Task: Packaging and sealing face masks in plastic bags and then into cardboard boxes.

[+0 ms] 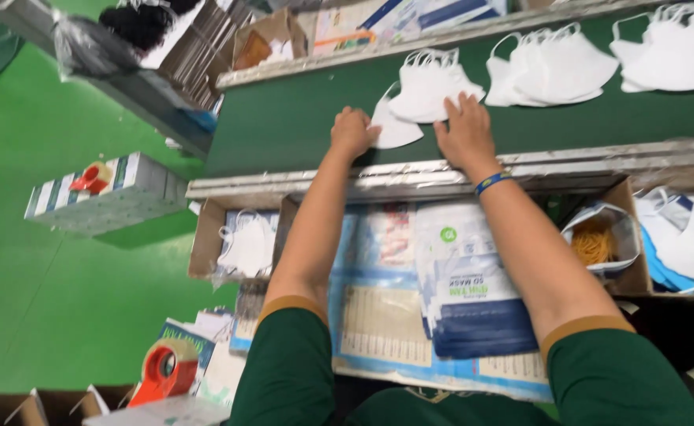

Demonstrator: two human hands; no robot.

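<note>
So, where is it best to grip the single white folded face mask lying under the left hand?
Probably at its rounded outer edge, from the near-left side. The single white folded face mask lies flat on the dark green belt; its far end tucks under the white mask stack.

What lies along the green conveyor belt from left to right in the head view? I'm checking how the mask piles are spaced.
Left hand → single white fabric mask → right hand → second pile of white masks → third pile of white masks, all on the green conveyor belt.
</note>
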